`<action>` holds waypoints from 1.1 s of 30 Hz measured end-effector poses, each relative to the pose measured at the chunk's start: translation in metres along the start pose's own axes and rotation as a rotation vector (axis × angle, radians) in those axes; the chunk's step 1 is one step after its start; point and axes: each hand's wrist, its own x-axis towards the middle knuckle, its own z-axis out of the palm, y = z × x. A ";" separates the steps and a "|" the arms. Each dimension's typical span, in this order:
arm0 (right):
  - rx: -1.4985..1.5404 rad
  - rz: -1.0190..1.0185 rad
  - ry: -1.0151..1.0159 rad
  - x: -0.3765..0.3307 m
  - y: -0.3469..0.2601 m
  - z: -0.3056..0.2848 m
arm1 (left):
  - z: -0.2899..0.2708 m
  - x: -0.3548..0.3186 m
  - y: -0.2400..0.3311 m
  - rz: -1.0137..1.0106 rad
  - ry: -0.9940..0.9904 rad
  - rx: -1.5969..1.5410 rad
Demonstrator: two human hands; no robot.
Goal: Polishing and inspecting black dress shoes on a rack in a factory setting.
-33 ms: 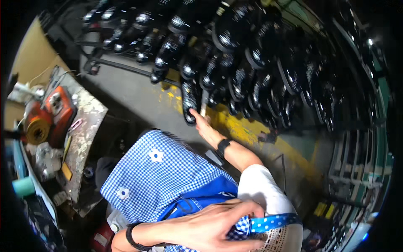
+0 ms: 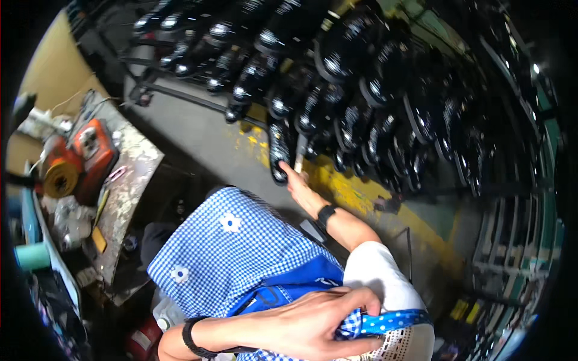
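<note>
My right hand (image 2: 301, 188), with a dark band at the wrist, reaches down and forward to a glossy black shoe (image 2: 280, 144). Its thumb presses on the shoe's toe and the fingers close at the side, partly hidden. Beside that shoe runs a pale narrow strip (image 2: 300, 151); I cannot tell what it is. Across my chest, my left hand (image 2: 316, 322) is closed on a blue polka-dot strap (image 2: 394, 320) near my right shoulder, with some gingham cloth bunched at the fingers. A blue-and-white gingham apron (image 2: 241, 240) with flower patches covers my front.
Several rows of glossy black shoes (image 2: 337, 57) fill a dark metal rack (image 2: 192, 99) ahead. On the left stands a worn worktable (image 2: 135, 159) with an orange machine (image 2: 96, 147). More racking (image 2: 512, 234) lines the right. The grey floor (image 2: 186, 129) bears yellow paint.
The view has shifted a little, so the rack, table and shoe sit slightly further right and lower. Both hands keep their grips, the right on the shoe and the left on the strap.
</note>
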 end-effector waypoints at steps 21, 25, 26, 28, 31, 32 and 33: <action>-0.180 -0.051 -0.195 -0.023 -0.006 -0.043 | 0.058 -0.042 -0.036 0.949 0.257 0.430; -0.260 -0.110 -0.396 -0.047 -0.041 -0.091 | 0.039 -0.091 -0.059 0.769 0.370 0.253; -0.224 -0.087 -0.438 -0.054 -0.049 -0.100 | 0.031 -0.098 -0.068 0.662 0.382 0.117; -0.115 0.025 -0.497 -0.069 -0.062 -0.113 | 0.016 -0.112 -0.085 0.466 0.603 0.078; 0.052 0.109 -0.598 -0.090 -0.072 -0.124 | -0.006 -0.126 -0.109 0.182 0.920 -0.086; 0.103 0.145 -0.646 -0.096 -0.075 -0.126 | -0.012 -0.126 -0.117 0.109 1.024 -0.226; 0.105 0.136 -0.694 -0.101 -0.077 -0.126 | -0.019 -0.128 -0.124 0.115 1.104 -0.263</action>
